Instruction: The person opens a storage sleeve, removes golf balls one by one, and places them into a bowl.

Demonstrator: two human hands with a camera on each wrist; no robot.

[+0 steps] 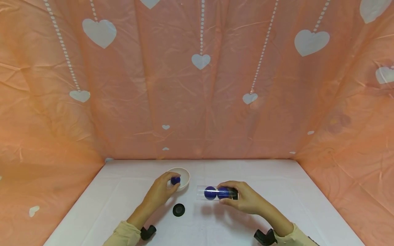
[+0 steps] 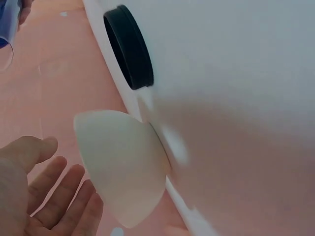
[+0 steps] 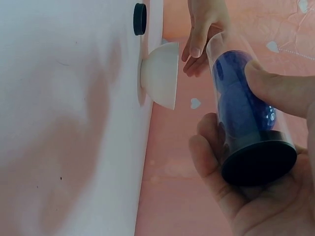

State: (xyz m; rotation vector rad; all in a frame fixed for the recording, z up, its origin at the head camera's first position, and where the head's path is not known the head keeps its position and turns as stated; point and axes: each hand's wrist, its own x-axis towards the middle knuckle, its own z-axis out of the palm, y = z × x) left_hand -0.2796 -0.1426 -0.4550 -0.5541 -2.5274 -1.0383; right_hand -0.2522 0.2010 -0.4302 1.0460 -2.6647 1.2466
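Note:
My right hand [image 1: 243,197] grips a clear tube [image 1: 200,193] lying level above the table, its uncovered end pointing left. Two dark blue balls [image 1: 210,193] show inside it, and a black cap [image 3: 258,163] closes the end near the palm. Over the white bowl [image 1: 188,178] is my left hand [image 1: 160,190], its thumb and fingers apart. Between them, in the head view, appears a blue ball [image 1: 175,180]; both wrist views show nothing held in those fingers. The bowl's wall [image 2: 120,167] hides its inside there.
A loose black cap [image 1: 179,209] lies on the white-covered table [image 1: 123,194], nearer me than the bowl. Orange sheeting [image 1: 197,112] with white hearts hangs behind and along both sides. Black wrist mounts [image 1: 148,232] sit at both sleeves.

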